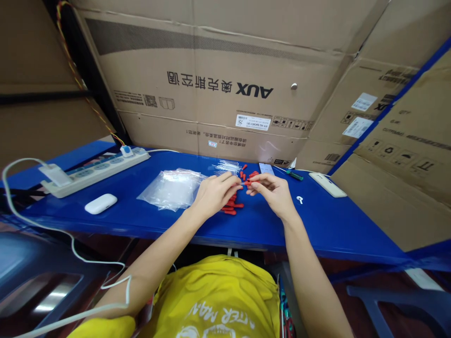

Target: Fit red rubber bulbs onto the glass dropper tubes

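Observation:
My left hand (219, 190) is closed in a pinch on a thin, pale rod pointing to the right. My right hand (270, 191) pinches a small red handle-shaped piece (247, 183), its end meeting the rod between the two hands. Beneath and beside my left hand lies a pile of red handle-shaped pieces (230, 205), partly covered by the fingers. Several thin, shiny rods (227, 166) are heaped just beyond that hand. More loose red pieces (244, 172) lie near the rods. Whether the rod sits inside the red piece is too small to tell.
Clear plastic bags (172, 189) lie left of my hands on the blue table (211, 234). Further left are a white earbud case (101, 203) and a power strip (98, 171). A screwdriver (294, 175), an earbud (299, 199) and a white slab (327, 184) lie rightward. Cardboard (211, 61) walls the back.

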`<state>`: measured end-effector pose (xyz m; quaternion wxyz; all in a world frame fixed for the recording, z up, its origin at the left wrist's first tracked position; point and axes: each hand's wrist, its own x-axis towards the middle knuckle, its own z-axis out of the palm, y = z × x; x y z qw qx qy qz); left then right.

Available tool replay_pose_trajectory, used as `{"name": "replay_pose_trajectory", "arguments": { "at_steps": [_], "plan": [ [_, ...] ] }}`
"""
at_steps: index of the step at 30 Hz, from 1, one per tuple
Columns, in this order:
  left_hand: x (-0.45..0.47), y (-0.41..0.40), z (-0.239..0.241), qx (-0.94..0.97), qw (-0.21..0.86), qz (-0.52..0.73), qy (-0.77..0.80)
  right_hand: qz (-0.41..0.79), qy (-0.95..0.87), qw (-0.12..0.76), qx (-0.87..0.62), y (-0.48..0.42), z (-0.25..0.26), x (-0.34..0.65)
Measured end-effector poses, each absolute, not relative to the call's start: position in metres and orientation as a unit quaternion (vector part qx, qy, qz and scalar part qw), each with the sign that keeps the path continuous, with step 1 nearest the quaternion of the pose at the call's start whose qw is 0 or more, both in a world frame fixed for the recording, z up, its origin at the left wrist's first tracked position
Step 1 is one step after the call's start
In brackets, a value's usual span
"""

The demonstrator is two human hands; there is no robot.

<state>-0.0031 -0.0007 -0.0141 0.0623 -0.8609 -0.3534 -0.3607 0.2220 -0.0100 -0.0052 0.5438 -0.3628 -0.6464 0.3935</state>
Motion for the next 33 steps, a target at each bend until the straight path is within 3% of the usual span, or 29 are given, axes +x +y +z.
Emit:
{"name": "replay_pose_trajectory", "arguments": {
  "at_steps": [11,33],
  "plan": [
    [-0.0029,-0.0009,-0.0135,-0.885,0.026,-0.315,-0.341,0.391,-0.623,0.573,-0.362,-0.0093,-0.0054,0.2217],
    [-0.0045,-0.0007,-0.0149,-0.884,0.068,-0.314,-0.339,0.411,-0.637,0.552,-0.347,-0.0119,-0.0078,0.2184]
  ]
}}
